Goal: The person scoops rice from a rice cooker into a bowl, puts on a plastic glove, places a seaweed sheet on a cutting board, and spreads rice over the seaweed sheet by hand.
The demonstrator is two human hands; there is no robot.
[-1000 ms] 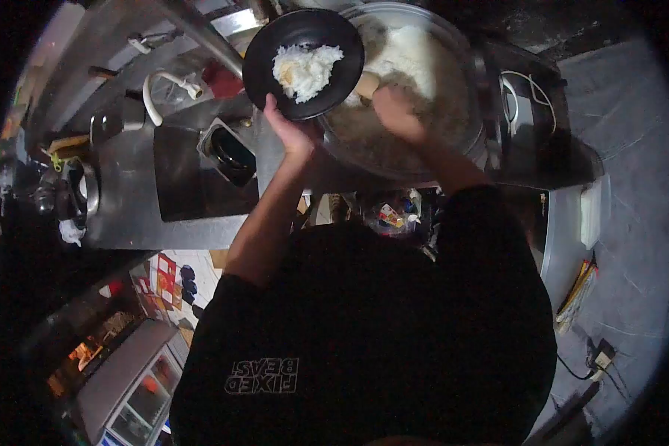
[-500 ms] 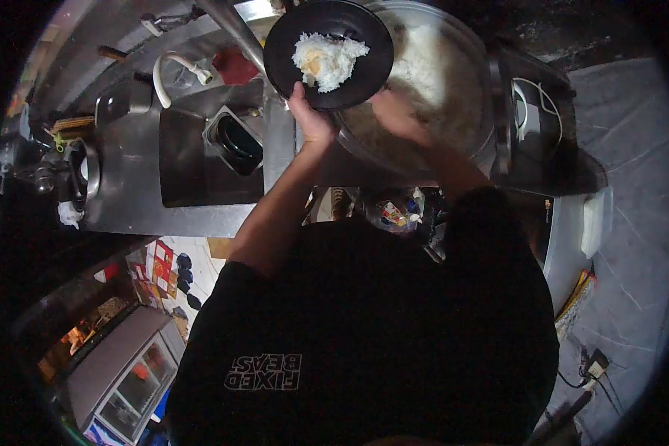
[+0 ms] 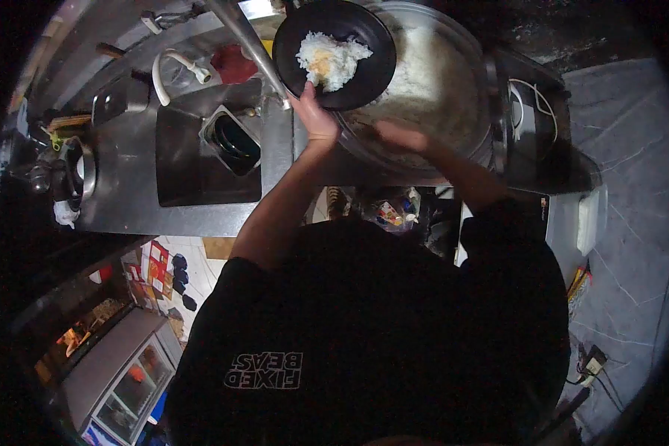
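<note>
Head view: at the left rim of the wide round metal pot (image 3: 486, 111), the left hand (image 3: 316, 119) pinches a round black plate (image 3: 288, 50) by one edge, underside fingers hidden, so a tilt could spill its loose white rice (image 3: 333, 61), while the right hand's (image 3: 401, 136) fingers, blurred over the pot, hide any hold
</note>
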